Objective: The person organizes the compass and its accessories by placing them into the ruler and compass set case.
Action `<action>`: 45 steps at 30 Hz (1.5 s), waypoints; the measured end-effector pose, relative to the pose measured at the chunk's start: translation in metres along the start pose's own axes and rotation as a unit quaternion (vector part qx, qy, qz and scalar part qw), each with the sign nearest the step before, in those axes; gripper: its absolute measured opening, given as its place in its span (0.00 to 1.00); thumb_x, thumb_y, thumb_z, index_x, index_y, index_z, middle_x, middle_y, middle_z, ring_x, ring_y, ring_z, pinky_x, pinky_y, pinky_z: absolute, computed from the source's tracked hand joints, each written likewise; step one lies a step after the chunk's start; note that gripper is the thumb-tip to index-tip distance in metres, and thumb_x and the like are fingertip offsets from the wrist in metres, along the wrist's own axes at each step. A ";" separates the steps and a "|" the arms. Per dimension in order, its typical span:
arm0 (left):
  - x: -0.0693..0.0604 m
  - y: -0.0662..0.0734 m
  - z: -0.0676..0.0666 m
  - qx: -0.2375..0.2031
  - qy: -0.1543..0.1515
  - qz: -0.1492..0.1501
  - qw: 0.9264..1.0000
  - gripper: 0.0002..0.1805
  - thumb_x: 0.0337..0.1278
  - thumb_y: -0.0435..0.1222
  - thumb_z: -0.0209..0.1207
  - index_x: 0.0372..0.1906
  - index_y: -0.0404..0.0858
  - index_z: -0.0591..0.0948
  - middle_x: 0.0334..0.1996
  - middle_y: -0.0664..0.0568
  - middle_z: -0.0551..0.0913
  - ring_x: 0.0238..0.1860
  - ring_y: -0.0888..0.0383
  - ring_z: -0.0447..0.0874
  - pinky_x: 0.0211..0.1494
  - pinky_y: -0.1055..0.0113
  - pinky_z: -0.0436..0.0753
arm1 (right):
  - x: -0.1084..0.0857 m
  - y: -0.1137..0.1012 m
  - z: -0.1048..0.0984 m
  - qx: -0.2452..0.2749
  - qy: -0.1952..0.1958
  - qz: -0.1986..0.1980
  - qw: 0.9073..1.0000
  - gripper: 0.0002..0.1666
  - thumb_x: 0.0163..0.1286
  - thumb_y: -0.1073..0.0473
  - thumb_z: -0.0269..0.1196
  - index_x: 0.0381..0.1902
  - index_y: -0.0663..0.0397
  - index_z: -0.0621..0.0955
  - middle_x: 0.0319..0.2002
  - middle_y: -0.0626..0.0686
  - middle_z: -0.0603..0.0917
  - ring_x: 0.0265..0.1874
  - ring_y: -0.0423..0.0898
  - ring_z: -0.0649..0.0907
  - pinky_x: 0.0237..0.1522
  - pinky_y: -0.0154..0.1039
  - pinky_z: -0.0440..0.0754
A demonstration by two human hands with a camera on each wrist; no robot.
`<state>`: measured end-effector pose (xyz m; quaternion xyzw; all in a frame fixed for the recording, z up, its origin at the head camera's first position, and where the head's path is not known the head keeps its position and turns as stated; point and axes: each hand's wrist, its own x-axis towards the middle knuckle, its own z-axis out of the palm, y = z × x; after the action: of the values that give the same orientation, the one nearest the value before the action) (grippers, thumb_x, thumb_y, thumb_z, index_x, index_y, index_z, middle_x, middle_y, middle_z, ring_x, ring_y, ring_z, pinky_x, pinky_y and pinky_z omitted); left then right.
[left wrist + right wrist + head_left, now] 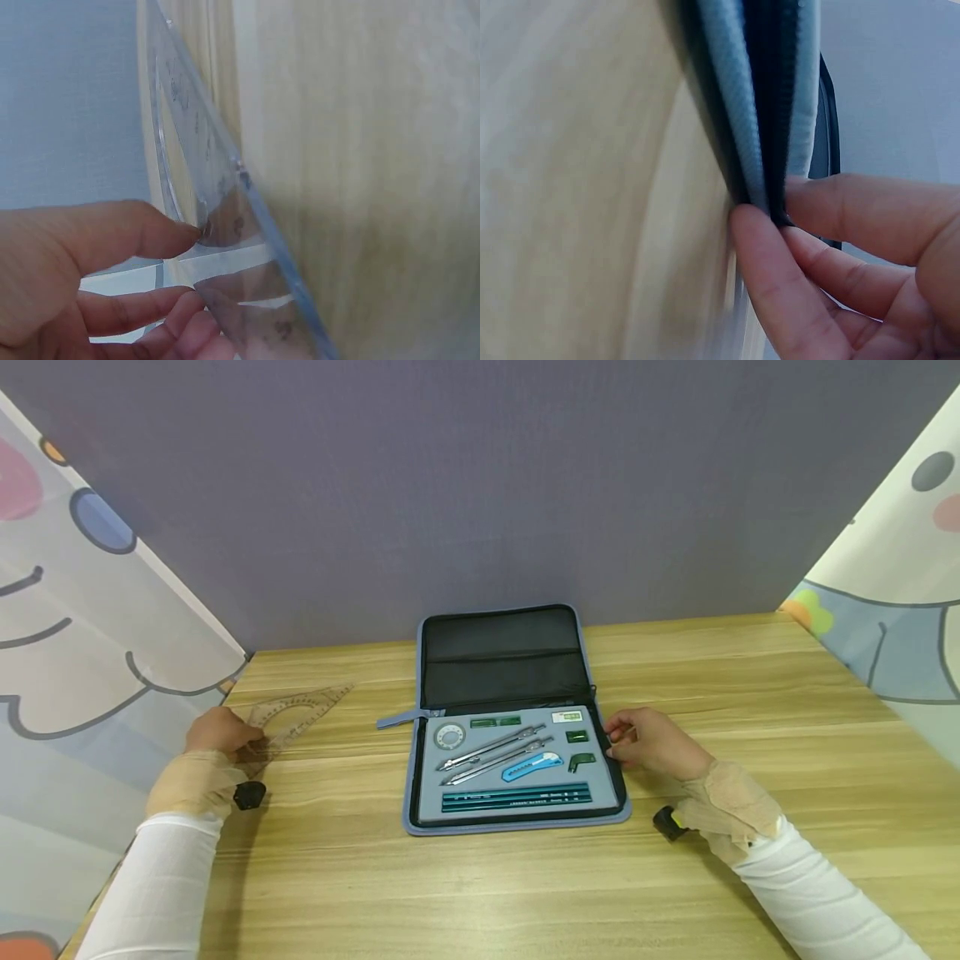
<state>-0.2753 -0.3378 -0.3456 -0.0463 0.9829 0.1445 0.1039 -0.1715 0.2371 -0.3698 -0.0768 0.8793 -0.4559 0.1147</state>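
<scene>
At the table's left side my left hand [223,733] pinches a clear plastic set square [318,697] by its near end. In the left wrist view the thumb presses one face of the set square [217,161], and the fingers lie behind it. A zippered case [517,827] lies unfolded in the middle, its black lid [502,681] leaning back. Its grey tray [480,814] bears two compasses, a blue cutter [532,766], dark green pencils [517,797] and a round white dial [450,736]. My right hand [660,743] pinches the case's right edge [739,112] between thumb and fingers.
Small green pieces [495,722] and a white eraser [567,717] sit along the tray's far side. A zip pull strap [401,719] sticks out left of the case. A grey partition [495,502] stands behind the wooden table [322,877], with printed cloths [67,610] at both sides.
</scene>
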 end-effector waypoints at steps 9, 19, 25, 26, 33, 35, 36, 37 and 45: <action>0.006 -0.011 0.002 -0.015 -0.011 0.004 1.000 0.25 0.55 0.49 0.56 0.29 0.26 0.77 0.27 0.39 0.78 0.26 0.50 0.74 0.31 0.59 0.75 | 0.001 0.002 0.000 0.001 0.001 0.007 1.000 0.18 0.59 0.71 0.60 0.47 0.77 0.73 0.36 0.61 0.78 0.31 0.45 0.79 0.29 0.37 0.83; 0.003 -0.020 -0.003 -0.163 -0.090 0.026 0.982 0.16 0.61 0.44 0.53 0.19 0.45 0.69 0.08 0.61 0.57 0.11 0.63 0.55 0.20 0.64 0.66 | 0.002 0.002 0.000 -0.006 0.002 0.003 1.000 0.19 0.59 0.71 0.61 0.47 0.77 0.73 0.37 0.62 0.79 0.31 0.45 0.80 0.29 0.36 0.83; -0.004 -0.019 -0.005 -0.229 -0.085 0.033 0.969 0.08 0.62 0.38 0.53 0.31 0.37 0.73 0.15 0.62 0.68 0.17 0.66 0.65 0.24 0.69 0.71 | 0.002 0.001 0.001 -0.001 0.000 0.004 1.000 0.19 0.59 0.71 0.61 0.47 0.77 0.73 0.36 0.62 0.79 0.31 0.45 0.80 0.30 0.36 0.83; -0.005 -0.019 -0.006 -0.237 -0.086 0.035 0.967 0.09 0.63 0.39 0.52 0.36 0.35 0.74 0.18 0.62 0.71 0.19 0.67 0.68 0.26 0.70 0.73 | 0.002 0.001 0.001 -0.001 0.000 0.006 1.000 0.19 0.59 0.71 0.61 0.47 0.77 0.73 0.36 0.62 0.79 0.31 0.45 0.80 0.30 0.36 0.83; -0.020 -0.013 -0.011 -0.232 -0.098 0.075 0.965 0.24 0.69 0.40 0.47 0.57 0.22 0.66 0.37 0.56 0.77 0.34 0.69 0.76 0.39 0.69 0.80 | 0.001 0.001 -0.003 0.008 -0.009 0.005 1.000 0.21 0.61 0.68 0.61 0.49 0.77 0.72 0.37 0.62 0.79 0.31 0.46 0.81 0.31 0.37 0.83; -0.025 -0.009 -0.012 -0.227 -0.094 0.094 0.965 0.23 0.70 0.39 0.47 0.56 0.22 0.66 0.40 0.54 0.77 0.35 0.70 0.76 0.40 0.69 0.80 | 0.000 0.001 -0.006 0.012 -0.013 0.006 1.000 0.21 0.62 0.67 0.60 0.50 0.78 0.72 0.38 0.63 0.79 0.31 0.46 0.82 0.31 0.38 0.84; -0.028 -0.007 -0.012 -0.228 -0.091 0.101 0.964 0.22 0.69 0.38 0.47 0.55 0.21 0.66 0.41 0.53 0.78 0.36 0.70 0.77 0.40 0.69 0.81 | 0.000 0.001 -0.009 0.011 -0.015 0.004 1.000 0.22 0.62 0.66 0.59 0.50 0.78 0.72 0.39 0.63 0.79 0.32 0.47 0.82 0.32 0.38 0.84; -0.030 -0.005 -0.012 -0.230 -0.089 0.108 0.963 0.22 0.69 0.38 0.48 0.55 0.21 0.66 0.41 0.52 0.78 0.36 0.70 0.77 0.40 0.69 0.81 | -0.001 0.002 -0.012 0.005 -0.015 0.003 1.000 0.22 0.63 0.65 0.59 0.50 0.78 0.72 0.39 0.64 0.79 0.32 0.47 0.82 0.32 0.38 0.83; -0.044 0.007 -0.014 -0.228 -0.077 0.114 0.964 0.17 0.70 0.35 0.47 0.53 0.24 0.67 0.42 0.48 0.78 0.36 0.67 0.78 0.40 0.68 0.81 | 0.013 0.003 -0.037 -0.027 -0.024 0.009 0.999 0.22 0.68 0.61 0.55 0.51 0.77 0.73 0.40 0.62 0.80 0.32 0.48 0.82 0.33 0.40 0.83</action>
<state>-0.2357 -0.3325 -0.3209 0.0553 0.9119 0.3784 0.1493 -0.1940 0.2651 -0.3532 -0.0829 0.8890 -0.4288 0.1377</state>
